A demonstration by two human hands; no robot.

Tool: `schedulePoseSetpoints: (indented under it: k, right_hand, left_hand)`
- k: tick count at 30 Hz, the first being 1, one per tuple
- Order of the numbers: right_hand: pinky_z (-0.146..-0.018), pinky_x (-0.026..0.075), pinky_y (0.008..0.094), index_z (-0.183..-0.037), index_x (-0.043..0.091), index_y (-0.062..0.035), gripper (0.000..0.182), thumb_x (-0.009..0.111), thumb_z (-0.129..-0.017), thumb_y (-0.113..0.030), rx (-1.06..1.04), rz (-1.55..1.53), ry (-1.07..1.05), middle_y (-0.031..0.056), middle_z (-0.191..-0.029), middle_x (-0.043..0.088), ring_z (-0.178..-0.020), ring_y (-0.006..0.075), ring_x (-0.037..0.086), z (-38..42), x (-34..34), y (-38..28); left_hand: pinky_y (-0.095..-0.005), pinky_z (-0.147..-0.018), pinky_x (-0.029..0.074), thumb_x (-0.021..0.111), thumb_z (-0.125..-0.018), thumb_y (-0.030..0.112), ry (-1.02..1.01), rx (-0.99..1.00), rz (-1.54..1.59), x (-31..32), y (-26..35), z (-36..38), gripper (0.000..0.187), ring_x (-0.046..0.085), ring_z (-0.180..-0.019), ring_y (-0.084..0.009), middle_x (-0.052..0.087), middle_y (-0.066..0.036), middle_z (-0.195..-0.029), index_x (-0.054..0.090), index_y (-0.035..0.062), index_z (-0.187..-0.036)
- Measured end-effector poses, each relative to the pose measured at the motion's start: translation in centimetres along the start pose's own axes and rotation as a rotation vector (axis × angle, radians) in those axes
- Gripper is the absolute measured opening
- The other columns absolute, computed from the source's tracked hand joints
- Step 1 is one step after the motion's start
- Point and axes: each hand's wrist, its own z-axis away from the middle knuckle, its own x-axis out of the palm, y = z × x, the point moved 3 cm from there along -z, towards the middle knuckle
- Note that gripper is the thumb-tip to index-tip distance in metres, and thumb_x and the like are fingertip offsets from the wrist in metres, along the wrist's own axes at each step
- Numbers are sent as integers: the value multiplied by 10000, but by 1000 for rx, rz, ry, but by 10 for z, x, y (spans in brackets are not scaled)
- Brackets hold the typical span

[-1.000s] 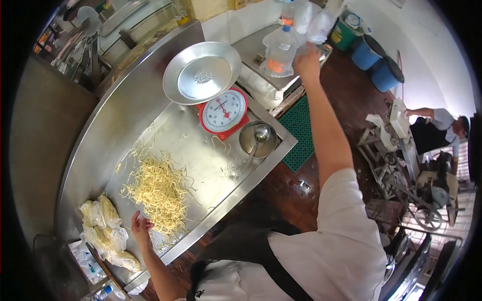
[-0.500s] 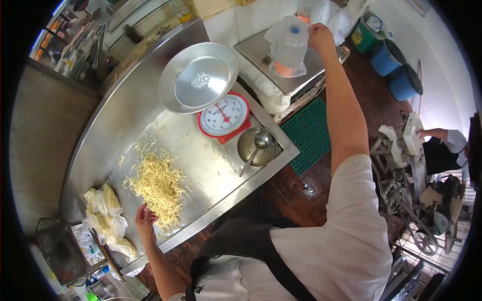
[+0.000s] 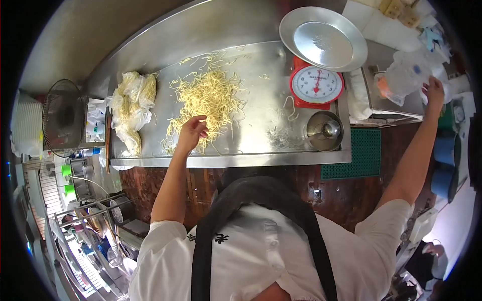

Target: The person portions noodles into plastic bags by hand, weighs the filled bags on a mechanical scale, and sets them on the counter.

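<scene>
A loose heap of pale yellow noodles [image 3: 208, 100] lies on the steel worktop [image 3: 261, 115]. At its near edge is my left hand [image 3: 192, 134], fingers loosely bent and apart, with nothing visible in it. Far out to the right, my right hand [image 3: 434, 94] is closed on the edge of a clear plastic bag [image 3: 404, 75], over a metal surface beside the worktop. Left of the heap lie plastic bags of noodles [image 3: 131, 108]. A red dial scale [image 3: 317, 85] with a wide metal pan [image 3: 324, 39] stands at the worktop's right side.
A metal bowl with a ladle [image 3: 325, 131] sits near the right front corner. On the floor is a green mat [image 3: 351, 150]; blue bins [image 3: 444, 150] stand farther right. A round fan [image 3: 63, 118] is at the left, and another person [image 3: 427, 258] is at lower right.
The view has swung left, so the worktop appears level. My right hand still grips the plastic bag, now nearer the right edge of view. My left hand stays beside the noodles.
</scene>
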Motion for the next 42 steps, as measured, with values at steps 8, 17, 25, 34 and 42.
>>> schedulePoseSetpoints:
  k: [8,17,25,34,42]
  right_hand:
    - [-957,500,595,-1111,598,33,268,556,-957,-182,-251,-683,10,191,-1143,597,-1106,367,585,12,3,-75]
    - [-1012,329,516,-1117,603,-6,330,604,-896,-251,-300,-1255,-682,122,-1163,582,-1149,317,492,226,41,-158]
    - [-724,498,331,-961,661,-53,227,702,-834,-236,-264,-202,-1391,61,-820,658,-802,198,645,546,269,-267]
    - [-751,502,434,-939,676,-97,177,630,-768,-88,-564,404,-1616,139,-855,668,-846,338,650,720,428,-320]
    - [-883,494,405,-1051,677,-81,216,663,-835,-80,-750,-167,-1401,131,-1075,656,-1020,307,624,728,466,-348]
  left_hand:
    - [-272,-660,528,574,-979,166,-80,-63,-18,0,-36,11,292,638,-701,-142,650,-62,-826,587,9,-1225]
    - [-286,-761,534,489,-1015,418,-425,-36,269,39,11,28,481,622,-786,-146,621,-67,-866,582,5,-1244]
    - [-381,-765,566,210,-950,705,-936,-130,531,6,67,11,863,652,-863,-209,647,-144,-1052,480,-10,-1351]
    - [-328,-680,537,561,-928,431,-1012,48,-24,-127,8,-21,440,647,-784,-188,677,-101,-908,668,33,-1079]
    - [-342,-651,498,632,-836,125,-415,126,-398,-252,-60,-44,187,637,-692,-185,681,-109,-774,668,-15,-956]
